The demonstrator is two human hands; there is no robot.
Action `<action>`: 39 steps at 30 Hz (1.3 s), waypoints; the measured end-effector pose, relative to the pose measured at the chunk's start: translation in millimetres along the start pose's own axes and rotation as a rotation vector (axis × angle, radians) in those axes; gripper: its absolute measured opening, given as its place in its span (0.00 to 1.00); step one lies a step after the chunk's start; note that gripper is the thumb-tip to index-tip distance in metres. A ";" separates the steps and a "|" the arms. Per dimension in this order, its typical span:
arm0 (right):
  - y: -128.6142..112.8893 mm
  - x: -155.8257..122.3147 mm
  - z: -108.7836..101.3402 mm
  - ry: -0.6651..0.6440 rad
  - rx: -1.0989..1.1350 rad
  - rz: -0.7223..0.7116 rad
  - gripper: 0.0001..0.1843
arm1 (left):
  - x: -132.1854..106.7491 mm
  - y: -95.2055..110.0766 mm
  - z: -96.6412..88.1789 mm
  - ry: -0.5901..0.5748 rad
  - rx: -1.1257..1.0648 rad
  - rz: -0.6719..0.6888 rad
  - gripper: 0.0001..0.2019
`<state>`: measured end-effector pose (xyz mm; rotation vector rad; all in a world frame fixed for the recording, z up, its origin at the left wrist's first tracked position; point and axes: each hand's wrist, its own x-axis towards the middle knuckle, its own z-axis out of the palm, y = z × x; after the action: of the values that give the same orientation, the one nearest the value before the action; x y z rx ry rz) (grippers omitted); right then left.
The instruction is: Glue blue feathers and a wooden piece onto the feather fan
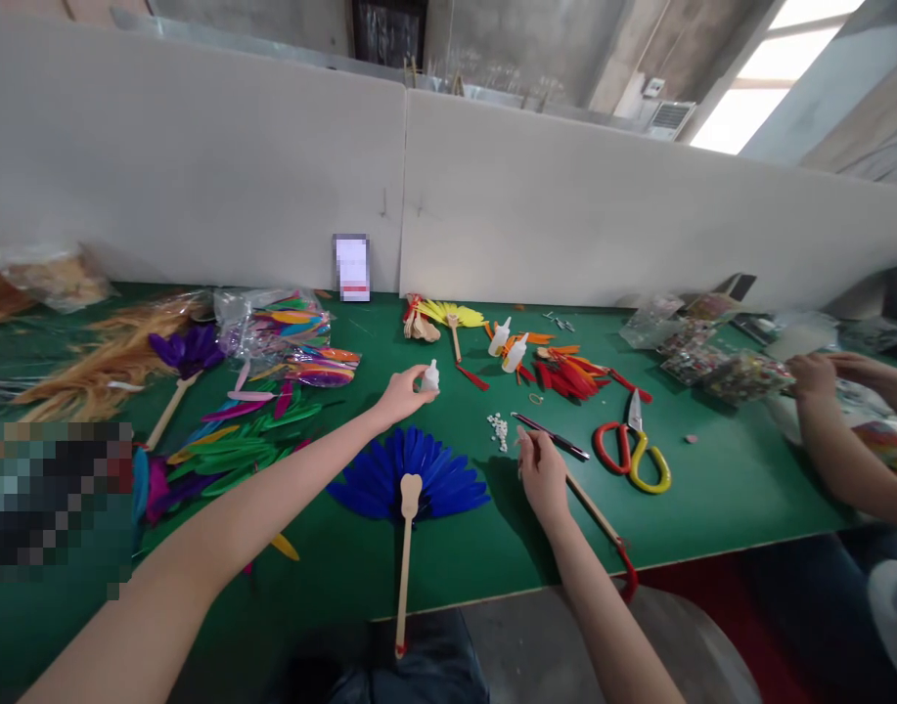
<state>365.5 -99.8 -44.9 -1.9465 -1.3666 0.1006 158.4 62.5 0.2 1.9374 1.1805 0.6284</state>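
Head view: I have the blue feather fan [379, 481] at the near edge of the green table [484, 577], feathers spread away from the wearer, the long axis of its wooden handle [404, 577] running back toward the wearer and past the edge, red at its tip. The left hand [408, 395] pinches a small white bottle [431, 377], nozzle up, above the table beyond the fan. The right hand [542, 477] is beside the white beads [499, 431]; I cannot tell whether its fingers hold anything. A wooden stick [593, 506] runs out from under it, that end hidden. Pixel blocks mask the phone [352, 267] and the far left. Near the right hand I see a slim dark tool [558, 439] and red-and-yellow-handled scissors [631, 450]. A co-worker's forearms [836, 430] are cut off at right.
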 end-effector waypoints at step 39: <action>-122.4 -54.6 -54.8 -0.375 0.388 -0.561 0.07 | -201.5 26.8 -73.9 -0.136 0.218 0.122 0.16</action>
<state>271.5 -155.1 50.3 -1.2124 -1.9253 0.4405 27.6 -98.6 61.1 2.2122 1.0886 0.4361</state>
